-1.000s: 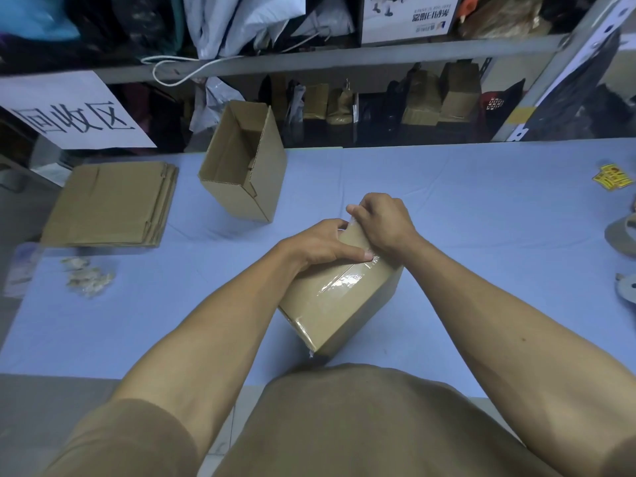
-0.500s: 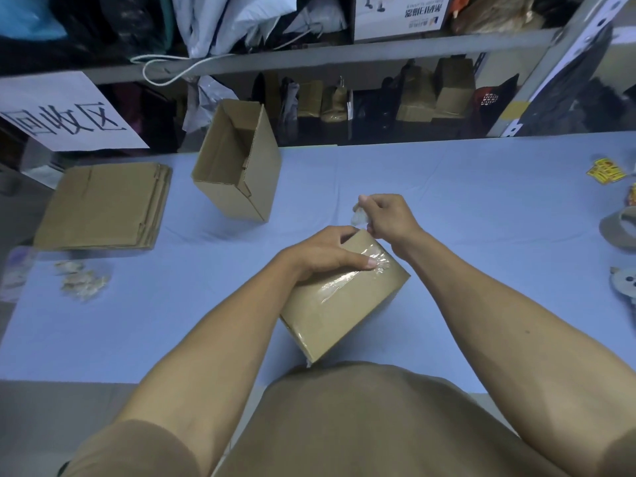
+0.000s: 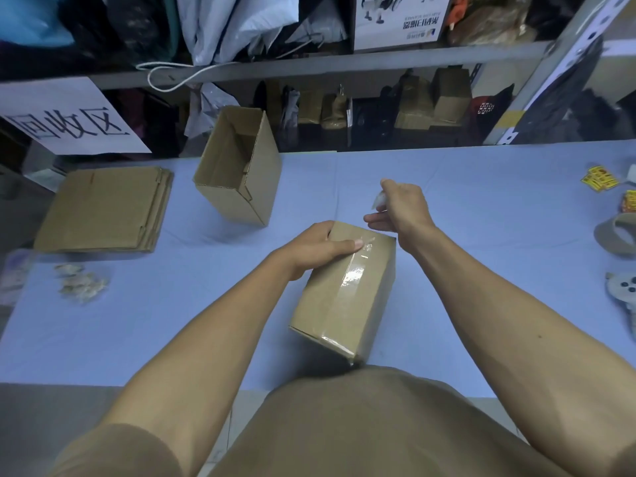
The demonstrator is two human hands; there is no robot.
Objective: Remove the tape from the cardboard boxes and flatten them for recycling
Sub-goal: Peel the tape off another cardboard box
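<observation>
- Two hands busy: left hand point(image 3: 320, 247) grips the taped cardboard box point(image 3: 347, 294), glossy strip along its seam.
- Right hand point(image 3: 401, 210) pinches crumpled clear tape point(image 3: 378, 202) above the blue table point(image 3: 481, 201).

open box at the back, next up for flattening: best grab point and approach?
Probably grip the open cardboard box by its upper rim, coming from the front-left where the mouth faces. It stands tilted on the blue table with thin walls exposed, so fingers can hook inside one wall, thumb outside. The left hand is nearer, but holds the taped box.
</observation>
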